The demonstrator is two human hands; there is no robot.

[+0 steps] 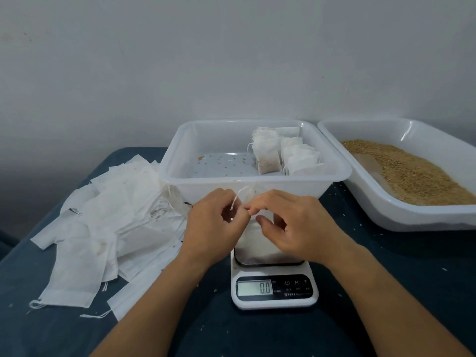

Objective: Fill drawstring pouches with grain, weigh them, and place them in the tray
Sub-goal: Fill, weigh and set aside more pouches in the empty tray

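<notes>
Hands meet above the steel platform of a small white digital kitchen scale [274, 289], whose display reads 0.0. The left hand [212, 228] has its fingers curled and pinches a thin white drawstring [238, 199] that loops up from between the two hands. The right hand [288, 225] has its fingertips bent in against that same string, pinching at the gathered mouth of a small white fabric pouch [251, 229], which hangs between the palms just over the scale (whether its bottom touches the platform cannot be told, since the hands hide much of it).

Behind the hands stands a translucent white plastic tray [180, 155], square with sloped walls; filled white pouches [283, 153] stand packed together in its right rear part, and a few loose grains lie on its bare floor. To the right, well apart from the scale, a second white plastic tray [386, 204] holds a bed of golden-brown grain [412, 171], with what looks like a pale scoop half sunk at the grain's left edge. On the left side of the dark blue table [386, 292] lies a loose heap of flat, empty white drawstring pouches [103, 228], their strings trailing. Stray grains dot the tabletop.
</notes>
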